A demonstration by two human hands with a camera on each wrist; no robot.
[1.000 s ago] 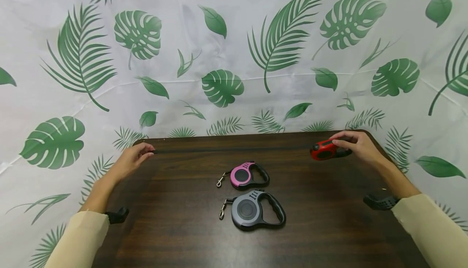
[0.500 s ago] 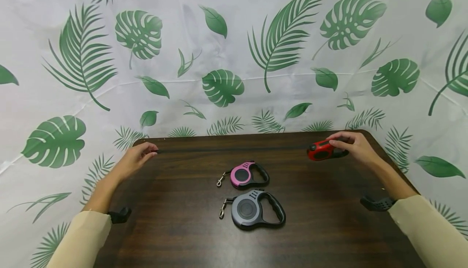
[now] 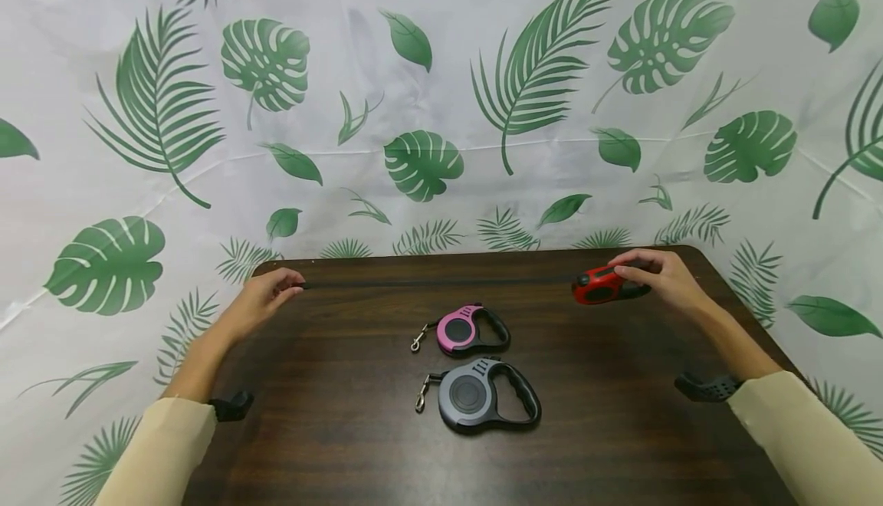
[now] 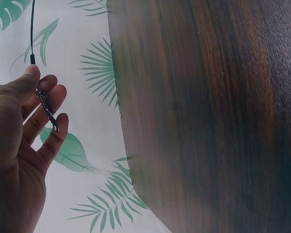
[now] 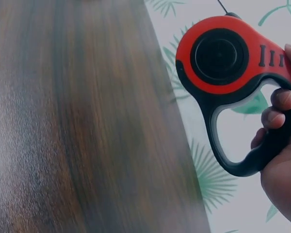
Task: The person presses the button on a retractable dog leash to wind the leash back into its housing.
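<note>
A red and black retractable dog leash (image 3: 599,285) is in my right hand (image 3: 658,280), above the table's far right side. In the right wrist view the fingers curl through the loop of its black handle (image 5: 274,141). Its thin dark cord (image 3: 441,283) runs straight across to my left hand (image 3: 265,297) at the far left. There the thumb and fingers pinch the cord's end, and the metal snap clip (image 4: 47,109) lies against the fingers in the left wrist view.
On the dark wooden table (image 3: 345,445) lie a pink retractable leash (image 3: 458,330) and, nearer me, a larger grey one (image 3: 469,395). Both have metal clips pointing left. A white leaf-print cloth (image 3: 428,69) hangs behind the table.
The red leash and my right hand have shifted a little to the left. My left hand has moved slightly right, so the stretch of cord between the hands is shorter.
</note>
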